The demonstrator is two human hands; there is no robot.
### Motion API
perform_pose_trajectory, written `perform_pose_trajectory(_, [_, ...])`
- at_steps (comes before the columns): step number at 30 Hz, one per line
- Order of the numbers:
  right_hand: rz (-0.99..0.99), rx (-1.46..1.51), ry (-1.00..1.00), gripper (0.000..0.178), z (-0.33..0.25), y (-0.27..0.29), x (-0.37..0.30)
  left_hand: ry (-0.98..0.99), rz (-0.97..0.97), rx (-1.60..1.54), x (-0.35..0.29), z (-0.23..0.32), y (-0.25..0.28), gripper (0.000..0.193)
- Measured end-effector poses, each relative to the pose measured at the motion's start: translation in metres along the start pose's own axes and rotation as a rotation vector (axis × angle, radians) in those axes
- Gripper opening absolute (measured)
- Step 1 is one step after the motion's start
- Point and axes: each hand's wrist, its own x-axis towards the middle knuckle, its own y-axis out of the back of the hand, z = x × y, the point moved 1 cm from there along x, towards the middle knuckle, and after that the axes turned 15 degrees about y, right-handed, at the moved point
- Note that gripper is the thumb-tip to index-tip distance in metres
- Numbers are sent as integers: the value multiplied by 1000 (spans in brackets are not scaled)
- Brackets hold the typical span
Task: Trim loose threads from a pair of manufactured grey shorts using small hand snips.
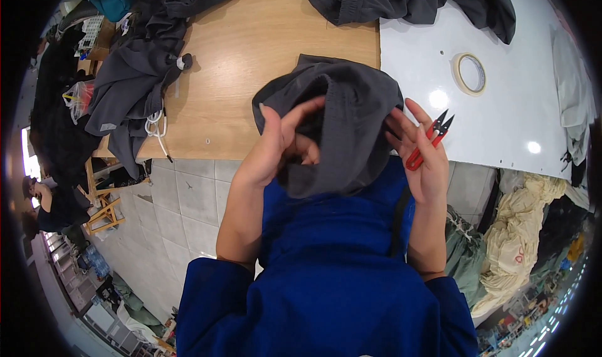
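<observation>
A dark grey garment is bunched at the table's near edge, its lower part hanging over my front. An elasticated, gathered band with stitching runs down its middle, beside an opening. My left hand reaches into that opening, fingers bent around the fabric fold and thumb raised at the outer side; some fingertips are hidden by cloth. Red thread snips with black pointed blades lie in my right hand, blades pointing up and away. The fingertips of that hand touch the garment's right side.
More dark grey garments lie at the left and along the far edge. A white cord hangs at the left. The wooden tabletop meets a white tabletop bearing a tape roll. Cream cloth bundles stand lower right.
</observation>
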Motion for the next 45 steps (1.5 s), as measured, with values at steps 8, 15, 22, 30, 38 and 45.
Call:
perform_pose_trajectory(8, [-174, -203, 64, 33, 8, -22, 0, -211, -210, -912, 4, -16, -11, 103])
perform_pose_trajectory(15, [-228, -353, 112, 29, 14, -6, -5, -635, -241, -868, -4, 11, -12, 90])
perform_pose_trajectory(22, [-202, -401, 90, 25, 29, -2, -18, -746, -470, -873, -17, 11, 21, 82])
perform_pose_trajectory(30, [-536, -835, 250, 31, 29, -13, -11, -756, -464, -864, -33, 8, 44, 57])
perform_pose_trajectory(38, [-333, -500, 58, 31, 34, -9, -10, -632, -412, -1006, -37, 14, 25, 44])
perform_pose_trajectory(45, [-417, -555, 426, 45, 6, -54, -25, -602, -85, -1077, -20, 23, -35, 55])
